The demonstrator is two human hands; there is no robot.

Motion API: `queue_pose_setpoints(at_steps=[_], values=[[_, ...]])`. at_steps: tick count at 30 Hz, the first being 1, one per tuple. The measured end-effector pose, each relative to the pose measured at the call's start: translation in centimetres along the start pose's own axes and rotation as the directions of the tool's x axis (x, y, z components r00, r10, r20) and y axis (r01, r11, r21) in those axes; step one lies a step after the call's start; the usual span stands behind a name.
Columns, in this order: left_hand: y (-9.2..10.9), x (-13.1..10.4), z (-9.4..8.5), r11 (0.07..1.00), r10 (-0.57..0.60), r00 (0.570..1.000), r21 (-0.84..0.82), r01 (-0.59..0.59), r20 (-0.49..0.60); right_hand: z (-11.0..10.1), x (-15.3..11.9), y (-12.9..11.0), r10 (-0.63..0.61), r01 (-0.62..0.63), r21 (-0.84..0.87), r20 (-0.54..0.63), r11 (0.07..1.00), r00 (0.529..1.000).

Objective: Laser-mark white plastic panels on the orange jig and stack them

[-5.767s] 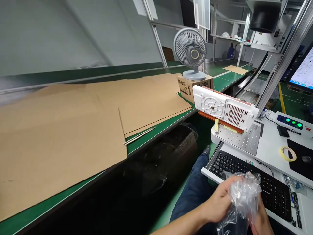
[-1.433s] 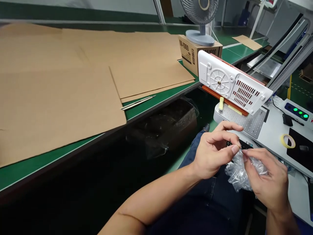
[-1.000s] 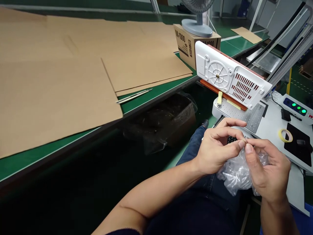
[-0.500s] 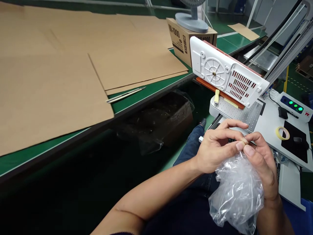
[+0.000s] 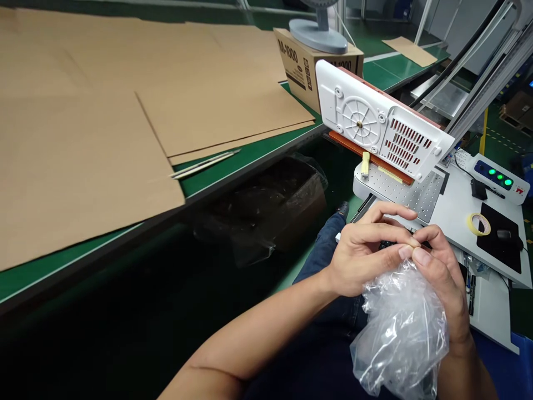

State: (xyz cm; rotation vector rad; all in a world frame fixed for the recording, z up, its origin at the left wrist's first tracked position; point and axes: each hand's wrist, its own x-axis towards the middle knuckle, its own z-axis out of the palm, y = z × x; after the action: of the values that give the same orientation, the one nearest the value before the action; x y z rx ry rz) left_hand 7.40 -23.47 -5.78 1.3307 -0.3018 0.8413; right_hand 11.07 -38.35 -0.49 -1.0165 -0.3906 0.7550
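"The green bench [image 5: 258, 150] beyond the dark gap carries broad cardboard sheets [image 5: 83, 128] and, farther along, a fan [image 5: 318, 36] standing on a carton [image 5: 297, 72]. Is the work up there?"

"No, it's in the air above the person's dark clothing [image 5: 308, 350]. A clear plastic bag [image 5: 402, 328] hangs there, crumpled, clear of the bench."

"And the grip?"

"The left hand [image 5: 362, 261] has thumb and forefinger pinched together, its other fingers loosely extended. The right hand [image 5: 443, 272] meets it tip to tip, also in a tight pinch. Between them they have hold of the bag's gathered top."

"What's just changed?"

"A second ago the bag was bunched partly behind the right hand. Now it droops below both sets of fingertips, its body in plain view."

"Which means?"

"My reading: the loose plastic is out of the way, so the fingers can work just at the neck. Whether it's knotted or merely folded, I can't tell; the fingertips cover it."
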Motion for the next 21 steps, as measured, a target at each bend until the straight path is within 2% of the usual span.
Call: queue_pose_setpoints(at_steps=[9,13,17,21], values=[[0.1,-0.1,0.0,0.997,0.037,0.999,0.068,-0.036,-0.007,-0.4,0.3,0.5,-0.022,0.021,0.039,0.032,0.999,0.999],[0.1,-0.1,-0.1,0.978,0.113,0.994,0.175,-0.11,-0.006,-1.0,0.5,1.0,-0.073,0.071,0.04,0.058,0.997,0.996],[0.0,-0.2,-0.2,0.955,0.189,0.982,0.232,-0.187,0.013,-1.1,0.4,1.3,-0.096,0.095,0.037,0.024,0.995,0.995],[-0.1,-0.5,-0.2,0.955,0.188,0.982,0.231,-0.185,0.007,-0.9,0.4,1.4,-0.098,0.099,0.023,-0.023,0.995,0.995]])
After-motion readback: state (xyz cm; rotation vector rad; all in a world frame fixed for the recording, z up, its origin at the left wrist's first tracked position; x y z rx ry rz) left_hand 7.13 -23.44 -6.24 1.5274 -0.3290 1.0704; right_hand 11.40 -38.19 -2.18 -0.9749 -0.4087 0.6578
